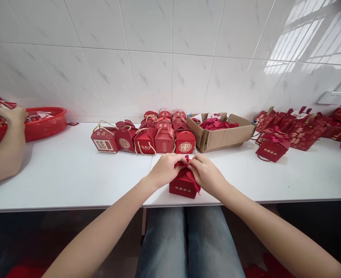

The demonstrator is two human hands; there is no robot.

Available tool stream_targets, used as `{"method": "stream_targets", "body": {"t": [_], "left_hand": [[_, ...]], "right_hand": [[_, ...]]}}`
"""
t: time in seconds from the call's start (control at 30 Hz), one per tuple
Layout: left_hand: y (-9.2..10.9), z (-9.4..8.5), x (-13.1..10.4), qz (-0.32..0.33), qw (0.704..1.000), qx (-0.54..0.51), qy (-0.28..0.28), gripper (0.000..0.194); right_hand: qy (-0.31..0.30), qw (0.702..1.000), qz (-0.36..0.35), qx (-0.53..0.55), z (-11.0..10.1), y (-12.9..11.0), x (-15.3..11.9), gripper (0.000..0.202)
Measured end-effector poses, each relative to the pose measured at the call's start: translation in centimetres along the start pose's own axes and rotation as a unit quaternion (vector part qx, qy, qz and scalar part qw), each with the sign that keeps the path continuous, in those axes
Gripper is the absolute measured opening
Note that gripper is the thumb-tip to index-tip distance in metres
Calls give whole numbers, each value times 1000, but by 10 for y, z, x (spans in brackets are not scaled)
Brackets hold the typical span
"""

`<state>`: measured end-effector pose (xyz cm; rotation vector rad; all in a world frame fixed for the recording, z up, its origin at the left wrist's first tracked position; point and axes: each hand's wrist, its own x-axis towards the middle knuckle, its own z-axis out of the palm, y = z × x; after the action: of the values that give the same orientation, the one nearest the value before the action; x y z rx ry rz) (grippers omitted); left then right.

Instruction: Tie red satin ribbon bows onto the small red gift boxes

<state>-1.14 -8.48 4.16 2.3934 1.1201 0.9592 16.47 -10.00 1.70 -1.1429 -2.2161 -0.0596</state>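
Observation:
In front of me, near the table's front edge, stands a small red gift box [183, 188] with gold lettering on its face. A dark red ribbon [191, 177] is gathered at its top, one end hanging down the right side. My left hand [168, 168] pinches the ribbon from the left. From the right, my right hand [207, 173] grips it too, its fingertips close to those of the left. The ribbon between the fingers is partly hidden, so I cannot tell how it is looped.
Several red gift boxes [145, 141] with cord handles stand in rows by the tiled wall. A cardboard box [228, 138] of red ribbons is beside them. More red boxes [271, 148] and bags sit at the right. At the left, another person's hand [14, 114] is over a red basin [47, 125].

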Motion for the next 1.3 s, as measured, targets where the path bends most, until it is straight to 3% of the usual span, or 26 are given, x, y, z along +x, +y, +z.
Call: {"method": "stream_targets", "body": {"t": [0.07, 0.13, 0.23, 0.33, 0.43, 0.57, 0.7, 0.83, 1.03, 1.13, 1.3], "left_hand": [[0, 1, -1, 29, 999, 33, 20, 16], [-1, 2, -1, 52, 997, 39, 37, 18], [-5, 6, -1, 67, 996, 8, 55, 16], [-7, 10, -1, 44, 994, -29, 94, 14], [-4, 7, -3, 25, 994, -12, 104, 6], [5, -1, -9, 22, 999, 2, 34, 7], [8, -1, -10, -25, 999, -9, 43, 8], [6, -1, -7, -57, 997, -16, 54, 11], [8, -9, -4, -64, 998, -6, 13, 13], [9, -9, -2, -68, 998, 0, 9, 13], [7, -6, -2, -39, 999, -13, -3, 12]], "right_hand": [[-6, 1000, 13, 10, -4, 1, 4, 28], [-27, 994, 41, 96, -8, 3, 8, 23], [-98, 950, 90, 281, -10, 7, 12, 28], [-90, 902, 152, 393, -6, 6, 10, 33], [-46, 878, 194, 435, -1, 1, 5, 34], [-34, 871, 201, 448, 3, -5, 3, 35], [-28, 859, 227, 458, 4, -7, 2, 32], [-20, 894, 214, 393, 0, -7, 0, 32], [17, 981, 95, 168, -17, 1, -4, 17], [-4, 992, 57, 112, -28, 4, -3, 20], [-89, 978, 73, 175, -48, 2, -1, 24]]}}
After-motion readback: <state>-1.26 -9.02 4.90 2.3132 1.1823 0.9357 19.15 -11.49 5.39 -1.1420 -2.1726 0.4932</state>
